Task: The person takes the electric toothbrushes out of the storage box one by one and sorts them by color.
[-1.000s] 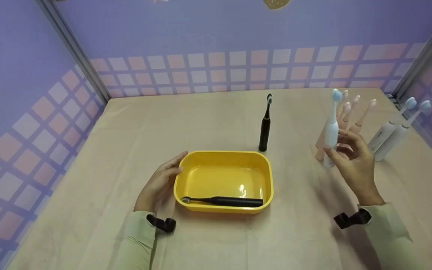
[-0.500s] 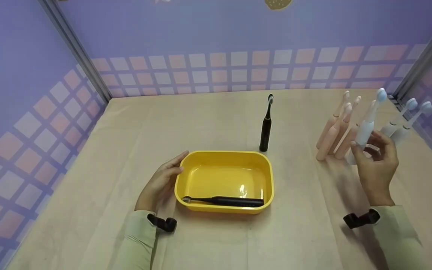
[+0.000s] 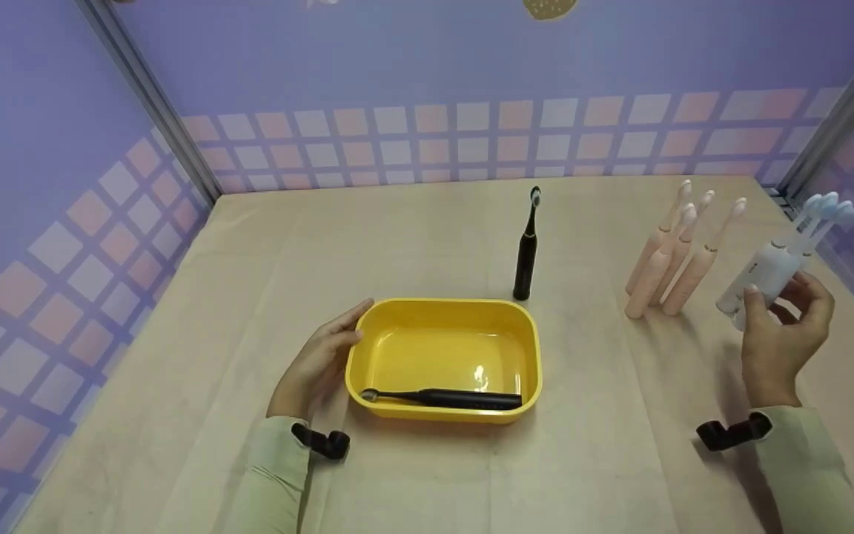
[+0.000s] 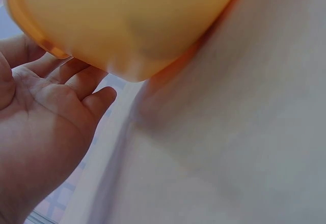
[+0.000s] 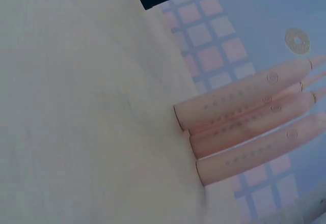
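In the head view my left hand (image 3: 316, 363) rests against the outer left side of a yellow box (image 3: 443, 304), fingertips right at its rim. The left wrist view shows its fingers (image 4: 84, 81) lying along the box wall (image 4: 127, 25). Inside the box a black electric toothbrush (image 3: 471, 399) lies along the near wall. At the right, my right hand (image 3: 786, 341) holds a white electric toothbrush (image 3: 770, 273) with a blue-tinted head, tilted right. It overlaps two similar white toothbrushes (image 3: 740, 288) behind it. The right hand is outside the right wrist view.
Several pink electric toothbrushes (image 3: 649, 282) stand grouped left of the right hand; the right wrist view shows their handles (image 5: 244, 99) close up. Another black toothbrush (image 3: 525, 263) stands behind the box. Patterned walls (image 3: 427, 74) border the cloth-covered table (image 3: 323, 245).
My right hand has carried the white toothbrush rightward, past the pink group, to the other white ones. The left hand and the box have stayed in place.
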A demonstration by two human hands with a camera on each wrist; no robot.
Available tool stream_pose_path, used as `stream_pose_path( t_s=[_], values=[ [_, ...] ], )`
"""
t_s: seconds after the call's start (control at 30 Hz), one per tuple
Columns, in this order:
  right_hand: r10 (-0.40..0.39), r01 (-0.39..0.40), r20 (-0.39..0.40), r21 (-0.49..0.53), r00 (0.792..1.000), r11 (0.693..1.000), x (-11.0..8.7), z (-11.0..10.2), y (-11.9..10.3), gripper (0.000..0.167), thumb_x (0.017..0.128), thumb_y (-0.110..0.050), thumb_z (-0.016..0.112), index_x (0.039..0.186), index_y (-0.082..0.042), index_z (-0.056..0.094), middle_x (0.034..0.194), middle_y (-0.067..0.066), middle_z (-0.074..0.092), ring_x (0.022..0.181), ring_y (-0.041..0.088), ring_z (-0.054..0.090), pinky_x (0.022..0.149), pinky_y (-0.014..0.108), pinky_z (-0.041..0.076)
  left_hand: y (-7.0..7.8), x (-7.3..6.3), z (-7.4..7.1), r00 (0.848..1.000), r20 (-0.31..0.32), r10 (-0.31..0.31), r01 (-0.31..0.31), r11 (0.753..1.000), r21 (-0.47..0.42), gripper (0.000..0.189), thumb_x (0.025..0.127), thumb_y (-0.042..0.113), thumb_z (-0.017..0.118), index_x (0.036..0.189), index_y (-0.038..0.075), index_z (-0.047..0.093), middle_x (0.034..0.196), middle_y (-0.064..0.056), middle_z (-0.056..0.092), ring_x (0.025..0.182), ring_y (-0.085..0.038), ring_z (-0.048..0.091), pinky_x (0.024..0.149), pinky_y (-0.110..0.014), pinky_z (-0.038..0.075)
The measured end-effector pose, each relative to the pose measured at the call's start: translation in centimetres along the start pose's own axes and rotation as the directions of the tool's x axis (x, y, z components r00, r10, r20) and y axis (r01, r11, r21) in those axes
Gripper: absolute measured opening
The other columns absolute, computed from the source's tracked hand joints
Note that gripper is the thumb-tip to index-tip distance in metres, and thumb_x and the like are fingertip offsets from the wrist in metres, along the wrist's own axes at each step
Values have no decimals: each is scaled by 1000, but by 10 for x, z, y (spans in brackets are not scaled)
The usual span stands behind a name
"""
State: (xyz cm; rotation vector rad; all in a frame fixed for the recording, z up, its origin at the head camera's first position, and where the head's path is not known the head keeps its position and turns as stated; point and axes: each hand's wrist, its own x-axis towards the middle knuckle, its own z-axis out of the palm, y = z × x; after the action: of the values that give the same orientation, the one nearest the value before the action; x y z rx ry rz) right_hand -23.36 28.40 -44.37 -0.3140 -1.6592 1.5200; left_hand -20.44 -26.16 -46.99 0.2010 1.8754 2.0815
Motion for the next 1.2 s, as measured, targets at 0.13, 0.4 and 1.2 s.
stream_pose_path(
  t_s=[0.13,0.4,1.2],
  values=[
    [75,-73,-41,29,996,997,4,-4,2,42,85,3,64,122,-14,56,113,-4,54,105,6,51,87,22,44,0,-1,1,1000,6,14,-14,1000,-5,62,97,13,46,154,15,22,162,-4,13,146,-19,26,109,-26,39],
    [186,-175,-76,128,980,976,13,-11,8,43,84,6,63,121,-14,55,108,-5,52,103,7,50,89,23,42,4,-4,5,1000,4,19,-19,1000,-7,60,98,11,43,155,13,22,162,-6,15,145,-22,29,110,-28,39],
    [282,-283,-63,-5,957,959,25,-21,29,43,87,0,63,124,-19,52,107,-10,49,103,2,46,97,21,40,3,-3,4,1000,-15,-3,3,1000,-2,60,99,17,46,154,16,23,161,-4,19,141,-19,36,108,-28,41]
  ],
)
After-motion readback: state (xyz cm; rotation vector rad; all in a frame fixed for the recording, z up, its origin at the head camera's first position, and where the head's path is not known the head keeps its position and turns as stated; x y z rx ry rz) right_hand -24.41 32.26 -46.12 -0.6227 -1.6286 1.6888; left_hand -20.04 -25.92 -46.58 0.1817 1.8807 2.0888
